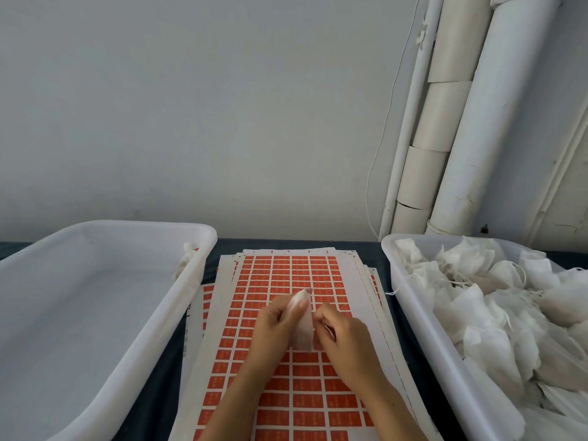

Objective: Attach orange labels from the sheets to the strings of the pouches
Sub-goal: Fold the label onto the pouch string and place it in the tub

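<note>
While left hand [275, 316] holds pouch [301, 326], right hand [342, 329] curls beside.

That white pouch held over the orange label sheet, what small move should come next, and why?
Probably the right hand should peel one orange label off the top sheet. The left hand already holds the pouch over it, and no label shows at the right fingers.
</note>
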Action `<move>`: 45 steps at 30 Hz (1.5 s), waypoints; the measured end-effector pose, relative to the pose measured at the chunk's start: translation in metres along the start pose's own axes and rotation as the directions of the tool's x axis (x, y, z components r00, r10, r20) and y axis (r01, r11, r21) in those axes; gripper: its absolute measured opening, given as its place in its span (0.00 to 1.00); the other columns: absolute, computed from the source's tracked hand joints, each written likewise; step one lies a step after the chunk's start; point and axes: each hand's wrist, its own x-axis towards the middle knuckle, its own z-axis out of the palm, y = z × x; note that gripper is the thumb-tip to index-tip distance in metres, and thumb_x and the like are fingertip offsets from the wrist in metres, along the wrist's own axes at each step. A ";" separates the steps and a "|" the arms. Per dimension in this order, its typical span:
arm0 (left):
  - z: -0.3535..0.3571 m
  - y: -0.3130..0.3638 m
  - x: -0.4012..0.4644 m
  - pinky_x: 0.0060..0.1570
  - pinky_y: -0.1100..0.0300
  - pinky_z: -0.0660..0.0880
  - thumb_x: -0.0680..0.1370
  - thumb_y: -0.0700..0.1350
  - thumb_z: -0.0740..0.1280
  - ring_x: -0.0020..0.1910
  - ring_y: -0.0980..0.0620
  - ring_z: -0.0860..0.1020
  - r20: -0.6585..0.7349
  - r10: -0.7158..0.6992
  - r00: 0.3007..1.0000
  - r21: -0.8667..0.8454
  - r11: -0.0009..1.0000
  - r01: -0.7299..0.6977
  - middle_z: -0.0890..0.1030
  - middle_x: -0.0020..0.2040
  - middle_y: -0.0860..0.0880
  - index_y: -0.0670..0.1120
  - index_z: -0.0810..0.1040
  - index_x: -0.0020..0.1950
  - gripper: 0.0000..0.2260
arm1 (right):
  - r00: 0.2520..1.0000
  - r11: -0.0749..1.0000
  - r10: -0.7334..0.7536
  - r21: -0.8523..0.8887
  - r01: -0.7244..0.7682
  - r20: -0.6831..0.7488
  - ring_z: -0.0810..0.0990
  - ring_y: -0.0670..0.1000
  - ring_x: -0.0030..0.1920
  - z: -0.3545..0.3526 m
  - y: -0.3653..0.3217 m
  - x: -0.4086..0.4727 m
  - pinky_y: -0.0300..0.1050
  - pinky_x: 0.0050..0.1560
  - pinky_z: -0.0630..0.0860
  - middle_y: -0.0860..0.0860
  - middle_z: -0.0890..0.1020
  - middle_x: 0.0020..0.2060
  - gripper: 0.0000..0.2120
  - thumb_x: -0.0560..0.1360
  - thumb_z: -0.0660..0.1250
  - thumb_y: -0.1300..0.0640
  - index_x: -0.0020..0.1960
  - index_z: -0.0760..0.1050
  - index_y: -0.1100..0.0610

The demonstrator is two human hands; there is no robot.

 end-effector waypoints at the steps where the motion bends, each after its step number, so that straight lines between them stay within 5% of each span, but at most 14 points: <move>1: 0.000 -0.001 0.001 0.41 0.68 0.77 0.75 0.55 0.63 0.45 0.56 0.80 -0.012 0.016 1.000 0.051 0.999 -0.015 0.82 0.47 0.58 0.57 0.81 0.49 0.09 | 1.000 1.000 -0.007 -0.003 0.007 -0.002 0.77 0.37 0.36 0.000 -0.001 0.000 0.26 0.41 0.74 0.38 0.78 0.40 0.05 0.78 0.62 0.52 0.51 0.76 0.50; 4: 0.002 -0.004 -0.002 0.35 0.77 0.73 0.79 0.55 0.58 0.47 0.63 0.77 -0.082 -0.080 0.993 0.054 0.995 0.084 0.75 0.50 0.67 0.62 0.74 0.51 0.06 | 1.000 1.000 0.016 0.009 -0.016 -0.018 0.78 0.38 0.39 -0.002 0.000 -0.002 0.30 0.45 0.77 0.40 0.81 0.43 0.06 0.77 0.61 0.50 0.51 0.76 0.49; 6: 0.000 -0.006 -0.003 0.33 0.76 0.73 0.79 0.56 0.57 0.46 0.59 0.78 -0.066 -0.156 0.986 -0.002 0.988 0.156 0.77 0.49 0.62 0.59 0.75 0.53 0.08 | 0.997 0.998 0.049 0.036 -0.047 -0.053 0.79 0.39 0.39 -0.002 0.001 -0.003 0.32 0.45 0.78 0.40 0.81 0.42 0.05 0.77 0.62 0.50 0.49 0.75 0.48; 11: -0.002 -0.001 0.000 0.42 0.67 0.77 0.80 0.45 0.61 0.52 0.60 0.80 0.073 -0.059 0.996 -0.056 0.996 0.063 0.82 0.53 0.60 0.54 0.81 0.55 0.11 | 0.984 0.998 0.040 0.053 -0.032 -0.172 0.79 0.41 0.39 -0.003 0.001 -0.003 0.27 0.42 0.74 0.41 0.79 0.40 0.01 0.74 0.67 0.54 0.44 0.75 0.50; 24: 0.002 -0.007 0.000 0.36 0.61 0.80 0.72 0.40 0.72 0.35 0.49 0.82 -0.113 -0.016 0.994 0.064 0.998 0.023 0.83 0.37 0.49 0.46 0.83 0.44 0.03 | 0.996 0.989 0.061 0.140 -0.052 -0.063 0.78 0.39 0.38 0.001 -0.007 -0.005 0.26 0.40 0.74 0.36 0.74 0.36 0.10 0.77 0.63 0.57 0.43 0.67 0.44; 28: 0.002 -0.011 0.001 0.34 0.66 0.78 0.72 0.39 0.73 0.35 0.54 0.81 -0.206 0.019 0.978 0.161 0.987 0.015 0.82 0.36 0.52 0.47 0.81 0.43 0.04 | 0.997 0.985 0.072 0.162 -0.065 -0.039 0.78 0.42 0.40 0.006 -0.008 -0.007 0.30 0.44 0.76 0.42 0.77 0.39 0.07 0.77 0.64 0.56 0.43 0.68 0.46; 33: 0.002 -0.013 0.003 0.34 0.67 0.78 0.73 0.40 0.72 0.35 0.56 0.80 -0.308 0.076 0.948 0.304 0.952 0.022 0.81 0.38 0.54 0.51 0.79 0.42 0.06 | 0.998 0.998 0.012 0.059 -0.009 -0.059 0.76 0.41 0.39 0.006 -0.008 -0.010 0.24 0.42 0.72 0.37 0.73 0.38 0.07 0.76 0.65 0.55 0.43 0.68 0.46; 38: 0.006 -0.015 0.001 0.35 0.71 0.76 0.73 0.41 0.72 0.36 0.58 0.80 -0.244 0.099 0.965 0.362 0.932 -0.004 0.81 0.37 0.57 0.55 0.78 0.41 0.08 | 0.994 0.988 0.071 0.140 -0.058 -0.085 0.78 0.41 0.39 0.006 -0.012 -0.009 0.25 0.41 0.74 0.37 0.75 0.37 0.06 0.75 0.67 0.54 0.42 0.71 0.46; 45: 0.002 -0.009 -0.002 0.42 0.68 0.77 0.76 0.40 0.68 0.46 0.61 0.80 0.082 0.132 0.988 0.294 0.944 -0.150 0.82 0.43 0.61 0.57 0.79 0.48 0.10 | 0.936 0.862 0.328 0.446 -0.241 -0.129 0.80 0.40 0.39 0.004 -0.014 -0.007 0.29 0.37 0.76 0.42 0.81 0.37 0.06 0.73 0.70 0.55 0.40 0.75 0.47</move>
